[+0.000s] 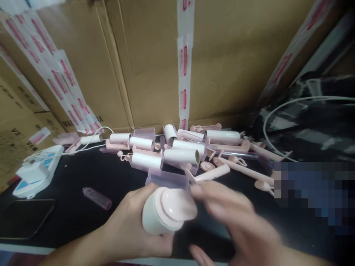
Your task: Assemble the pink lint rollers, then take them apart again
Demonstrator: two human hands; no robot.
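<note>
My left hand (138,225) is wrapped round a white cylindrical container (154,218), held tilted with its top toward the right. On that top sits a glossy pale pink lid (179,205). Just right of the lid is my right hand (235,218), blurred, its fingers and thumb apart with nothing between them; whether a fingertip touches the lid is unclear. Behind the hands, a translucent purple tray-like part (168,179) lies on the black table (69,218), near white tubes (146,161) and a pale pink handle piece (213,173).
Several more tubes and pink parts are heaped before a large cardboard box (149,66). At left are a power strip (52,162), a dark phone (26,218) and a small purple bottle (97,198). A white cable (277,107) loops over black plastic at right.
</note>
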